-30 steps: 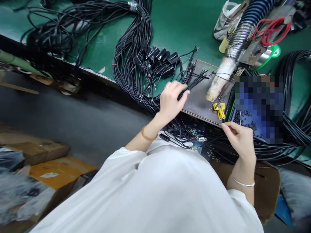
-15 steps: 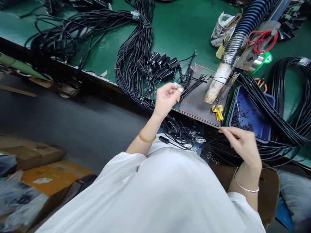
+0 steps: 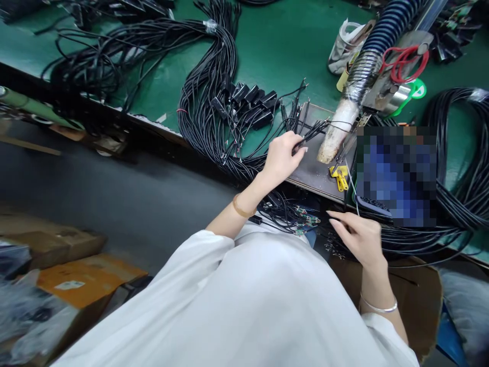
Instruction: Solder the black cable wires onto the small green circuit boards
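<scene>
My left hand (image 3: 281, 157) reaches over the edge of a brown board (image 3: 312, 171), its fingers closed around the black cables (image 3: 311, 133) whose stripped ends lie there. My right hand (image 3: 359, 235) hovers lower down, in front of the bench edge; its thumb and forefinger are apart and nothing shows between them. Small green circuit boards (image 3: 305, 220) on black leads lie at my lap, between the two hands. Behind my left hand, several black plastic housings (image 3: 252, 104) sit on the cable bundle (image 3: 191, 109).
A ribbed hose with a whitish nozzle (image 3: 336, 130) hangs over the board, near a yellow clip (image 3: 339, 178). At the right, a pixelated patch hides most of a blue tray (image 3: 372, 206). Thick cable coils (image 3: 458, 188) lie beside it. A cup (image 3: 342, 48) stands further back.
My left hand has moved right and down onto the cable ends; the pale piece seen at its fingertips no longer shows. My right hand has shifted left and its fingers have parted.
</scene>
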Motion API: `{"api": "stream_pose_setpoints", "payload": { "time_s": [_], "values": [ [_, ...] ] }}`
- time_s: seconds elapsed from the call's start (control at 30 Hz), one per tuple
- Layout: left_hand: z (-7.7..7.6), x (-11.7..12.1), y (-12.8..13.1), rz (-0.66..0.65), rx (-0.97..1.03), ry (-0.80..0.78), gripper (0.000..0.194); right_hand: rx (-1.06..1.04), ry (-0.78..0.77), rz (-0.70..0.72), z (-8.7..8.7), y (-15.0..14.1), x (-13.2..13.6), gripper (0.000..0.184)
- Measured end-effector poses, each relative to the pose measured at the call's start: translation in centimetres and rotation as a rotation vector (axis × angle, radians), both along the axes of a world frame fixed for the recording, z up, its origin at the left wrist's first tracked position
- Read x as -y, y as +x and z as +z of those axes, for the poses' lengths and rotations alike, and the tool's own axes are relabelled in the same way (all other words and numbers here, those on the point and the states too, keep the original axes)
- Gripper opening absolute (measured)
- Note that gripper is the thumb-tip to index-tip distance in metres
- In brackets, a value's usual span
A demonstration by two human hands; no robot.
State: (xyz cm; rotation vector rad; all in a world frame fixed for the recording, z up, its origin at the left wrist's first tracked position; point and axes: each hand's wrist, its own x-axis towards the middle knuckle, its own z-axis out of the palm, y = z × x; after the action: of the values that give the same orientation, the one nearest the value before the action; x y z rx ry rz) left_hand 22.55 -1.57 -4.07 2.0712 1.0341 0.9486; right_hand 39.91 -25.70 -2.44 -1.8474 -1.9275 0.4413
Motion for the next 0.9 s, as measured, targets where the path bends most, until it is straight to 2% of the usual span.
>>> {"api": "stream_pose_setpoints", "payload": {
  "time_s": [0.03, 0.1, 0.17, 0.23, 0.37, 0.53, 0.63, 0.77, 0.87, 0.9],
  "values": [
    [0.0, 0.4, 0.5, -0.006, -0.155, 0.042, 0.014, -0.063, 0.108, -0.027, 1.0, 0.3, 0.2, 0.024],
    [0.1, 0.9, 1.3, -0.013, -0.391, 0.074, 0.022, -0.151, 0.227, -0.025, 2.5, 0.8, 0.5, 0.027],
    [0.4, 1.0, 1.8, -0.015, -0.524, 0.061, 0.026, -0.164, 0.223, 0.027, 3.2, 1.3, 0.6, 0.029],
    [0.5, 0.9, 2.1, 0.008, -0.569, 0.049, 0.029, -0.127, 0.178, 0.080, 3.0, 1.9, 0.7, 0.033],
    [0.5, 0.4, 2.4, 0.047, -0.580, 0.037, 0.032, 0.016, 0.091, 0.149, 1.6, 3.4, 1.9, 0.042],
    [0.4, 0.0, 3.0, 0.060, -0.585, 0.038, 0.029, 0.208, 0.035, 0.170, 0.1, 4.4, 3.3, 0.021],
    [0.4, -0.2, 3.0, 0.078, -0.603, 0.020, 0.025, 0.312, 0.070, 0.175, -0.7, 3.7, 3.0, 0.021],
    [-0.2, -0.4, 1.4, 0.108, -0.560, 0.035, 0.015, 0.404, 0.093, 0.240, -2.5, 2.1, 2.3, 0.024],
    [-1.2, -0.6, -0.1, 0.173, -0.428, 0.059, 0.006, 0.418, 0.119, 0.214, -4.1, 1.8, 2.1, 0.020],
    [-1.5, -0.7, -0.5, 0.204, -0.355, 0.059, 0.009, 0.406, 0.131, 0.204, -4.4, 1.8, 2.1, 0.018]
  ]
}}
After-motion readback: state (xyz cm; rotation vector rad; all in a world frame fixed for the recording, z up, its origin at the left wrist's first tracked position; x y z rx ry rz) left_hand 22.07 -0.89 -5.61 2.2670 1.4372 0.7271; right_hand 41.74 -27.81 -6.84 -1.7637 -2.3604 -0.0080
